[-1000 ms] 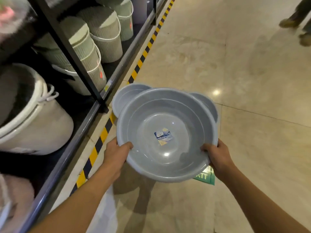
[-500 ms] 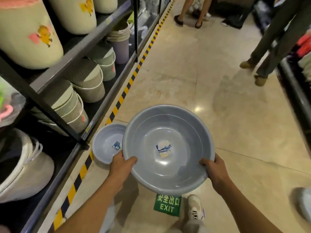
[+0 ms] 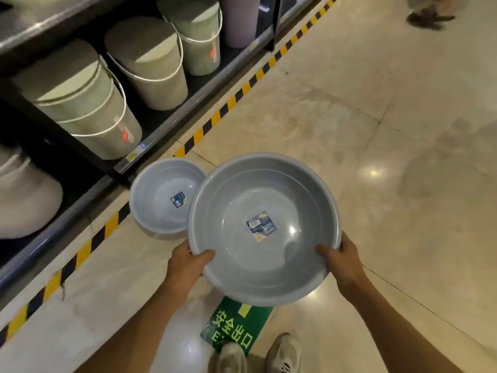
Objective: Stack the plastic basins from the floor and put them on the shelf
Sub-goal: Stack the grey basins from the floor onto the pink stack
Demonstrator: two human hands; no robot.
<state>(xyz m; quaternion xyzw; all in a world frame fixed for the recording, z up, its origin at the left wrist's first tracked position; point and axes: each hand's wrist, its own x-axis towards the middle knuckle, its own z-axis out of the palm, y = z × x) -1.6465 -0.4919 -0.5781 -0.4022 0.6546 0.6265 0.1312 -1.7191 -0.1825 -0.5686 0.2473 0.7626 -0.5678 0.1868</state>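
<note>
Bare forearms, beige laced sneakers [image 3: 282, 355]

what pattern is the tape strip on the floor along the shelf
Yellow and black diagonal stripes on the tape strip, running along the base of the shelf; clearest in the head view.

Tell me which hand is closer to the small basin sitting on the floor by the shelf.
Left. The left hand grips the large basin on the rim nearest the small basin; the right hand grips the far rim.
</note>
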